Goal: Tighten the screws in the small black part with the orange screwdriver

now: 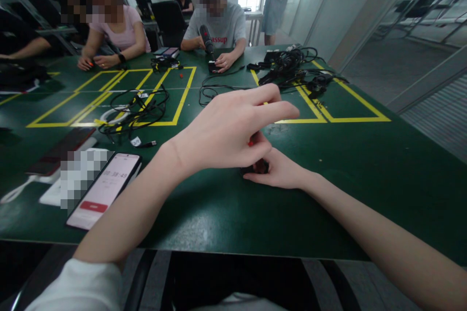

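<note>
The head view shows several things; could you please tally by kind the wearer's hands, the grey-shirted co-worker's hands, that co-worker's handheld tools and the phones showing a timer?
Wearer's left hand and right hand: 2
Co-worker's hands: 2
Black tool: 1
Timer phone: 1
Total: 6

The piece (260,167) at the right grip (282,170) looks like dark plastic, mostly hidden behind the left grip (228,131). Beneath both, the counter (207,214) is smooth, with a low gloss that carries a blurred sheen just nearer than the grips. Left of them, a phone (107,189) has a smooth, glassy screen; a second phone (60,153), farther left, is dark and glossy. Beyond the grips, yellow tape (353,119) looks smooth, and black cables (288,63) seem plastic-coated. Nearer than the left grip, a white sleeve (83,282) is soft, matt cloth.
</note>
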{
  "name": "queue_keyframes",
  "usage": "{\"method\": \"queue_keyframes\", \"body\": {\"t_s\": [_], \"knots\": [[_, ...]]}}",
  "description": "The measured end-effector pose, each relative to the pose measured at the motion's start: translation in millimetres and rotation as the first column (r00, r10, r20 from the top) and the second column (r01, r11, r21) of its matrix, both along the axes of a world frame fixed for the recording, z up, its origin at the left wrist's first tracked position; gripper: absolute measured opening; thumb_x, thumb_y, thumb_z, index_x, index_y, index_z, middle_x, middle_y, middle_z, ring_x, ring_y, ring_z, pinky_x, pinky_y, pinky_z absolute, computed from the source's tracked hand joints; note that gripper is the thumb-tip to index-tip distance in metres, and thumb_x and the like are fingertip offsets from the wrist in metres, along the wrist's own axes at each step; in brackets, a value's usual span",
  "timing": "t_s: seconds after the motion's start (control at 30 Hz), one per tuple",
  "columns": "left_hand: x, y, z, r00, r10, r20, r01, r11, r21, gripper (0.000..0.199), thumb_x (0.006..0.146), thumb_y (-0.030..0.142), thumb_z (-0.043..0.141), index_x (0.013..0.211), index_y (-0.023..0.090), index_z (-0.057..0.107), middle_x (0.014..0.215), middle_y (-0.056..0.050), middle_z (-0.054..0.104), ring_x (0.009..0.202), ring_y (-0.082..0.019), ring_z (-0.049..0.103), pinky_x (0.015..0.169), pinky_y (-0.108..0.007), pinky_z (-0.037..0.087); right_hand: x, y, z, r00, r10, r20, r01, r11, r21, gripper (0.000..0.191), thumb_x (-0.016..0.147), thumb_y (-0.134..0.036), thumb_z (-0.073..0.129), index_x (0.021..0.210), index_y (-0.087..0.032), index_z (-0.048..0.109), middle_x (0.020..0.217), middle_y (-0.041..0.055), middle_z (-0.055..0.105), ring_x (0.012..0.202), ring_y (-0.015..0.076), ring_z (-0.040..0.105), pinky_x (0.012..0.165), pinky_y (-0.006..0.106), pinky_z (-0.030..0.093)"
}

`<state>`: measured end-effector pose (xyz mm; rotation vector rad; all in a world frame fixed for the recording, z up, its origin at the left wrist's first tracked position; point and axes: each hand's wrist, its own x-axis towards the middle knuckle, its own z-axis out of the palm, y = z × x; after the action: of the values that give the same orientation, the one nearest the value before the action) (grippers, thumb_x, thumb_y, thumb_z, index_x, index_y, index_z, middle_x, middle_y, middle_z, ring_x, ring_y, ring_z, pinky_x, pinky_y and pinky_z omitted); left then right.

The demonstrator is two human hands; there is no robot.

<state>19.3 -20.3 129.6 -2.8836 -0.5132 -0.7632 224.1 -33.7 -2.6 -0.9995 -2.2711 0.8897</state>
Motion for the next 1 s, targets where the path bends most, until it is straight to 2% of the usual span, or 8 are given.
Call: {"method": "queue_keyframes", "body": {"t_s": [0.13, 0.33, 0.57, 0.7, 0.87, 1.0], "knots": [[-0.3, -1.6, -0.1, 0.998, 0.065, 0.011, -0.065, 0.998, 0.006, 0.052, 0.090, 0.013, 0.048, 0.140, 0.027, 0.060, 0.121, -0.006, 0.067, 0.089, -0.017, 0.068, 0.072, -0.027, 0.052, -0.6, -0.5, 0.2, 1.000, -0.007, -0.023, 0.007, 1.000, -0.010, 0.027, 0.085, -0.034, 0.076, 0.080, -0.022, 0.053, 0.065, -0.0048, 0.059, 0.056, 0.0138, 0.054, 0.056, 0.028, 0.040], [-0.8, 0.1, -0.9, 1.000, -0.014, -0.003, 0.013, 1.000, -0.028, 0.046, 0.088, 0.011, 0.049, 0.130, 0.022, 0.065, 0.119, -0.008, 0.067, 0.095, -0.019, 0.068, 0.073, -0.029, 0.053, -0.9, -1.4, -0.3, 0.999, -0.028, -0.035, 0.028, 1.000, 0.009, 0.029, 0.085, -0.036, 0.077, 0.078, -0.023, 0.051, 0.066, -0.0041, 0.059, 0.058, 0.0147, 0.056, 0.057, 0.028, 0.041], [-3.0, 1.2, -0.4, 1.000, 0.009, 0.014, -0.008, 0.999, -0.044, 0.042, 0.090, 0.012, 0.051, 0.128, 0.022, 0.065, 0.115, -0.007, 0.069, 0.094, -0.019, 0.067, 0.072, -0.028, 0.052, -0.6, 0.3, -2.7, 1.000, -0.016, -0.019, 0.017, 1.000, 0.018, 0.028, 0.085, -0.034, 0.077, 0.079, -0.023, 0.052, 0.065, -0.0051, 0.059, 0.057, 0.0138, 0.055, 0.057, 0.028, 0.040], [-3.2, 1.6, 0.0, 0.999, -0.032, 0.012, 0.033, 0.998, -0.061, 0.045, 0.088, 0.009, 0.049, 0.128, 0.022, 0.065, 0.116, -0.008, 0.069, 0.097, -0.019, 0.068, 0.073, -0.028, 0.052, -0.1, 0.1, -2.7, 1.000, -0.019, -0.019, 0.019, 1.000, 0.007, 0.028, 0.085, -0.035, 0.077, 0.079, -0.022, 0.052, 0.066, -0.0048, 0.059, 0.057, 0.0140, 0.055, 0.057, 0.028, 0.040], [-3.6, 0.7, 0.8, 1.000, 0.015, 0.013, -0.015, 0.999, -0.036, 0.043, 0.089, 0.011, 0.052, 0.128, 0.023, 0.065, 0.116, -0.007, 0.069, 0.097, -0.019, 0.068, 0.070, -0.028, 0.051, -0.2, 0.0, -0.7, 1.000, -0.008, -0.013, 0.008, 1.000, 0.003, 0.027, 0.085, -0.034, 0.076, 0.078, -0.022, 0.052, 0.065, -0.0052, 0.059, 0.057, 0.0137, 0.055, 0.058, 0.028, 0.040], [-3.6, -0.3, 1.9, 1.000, 0.000, -0.001, 0.000, 0.998, -0.059, 0.048, 0.087, 0.010, 0.051, 0.131, 0.023, 0.064, 0.116, -0.007, 0.069, 0.096, -0.019, 0.068, 0.070, -0.028, 0.051, -0.5, -0.6, -0.3, 0.999, -0.016, -0.028, 0.016, 1.000, 0.006, 0.027, 0.086, -0.035, 0.076, 0.077, -0.022, 0.052, 0.064, -0.0047, 0.058, 0.057, 0.0145, 0.056, 0.057, 0.028, 0.039]]}}
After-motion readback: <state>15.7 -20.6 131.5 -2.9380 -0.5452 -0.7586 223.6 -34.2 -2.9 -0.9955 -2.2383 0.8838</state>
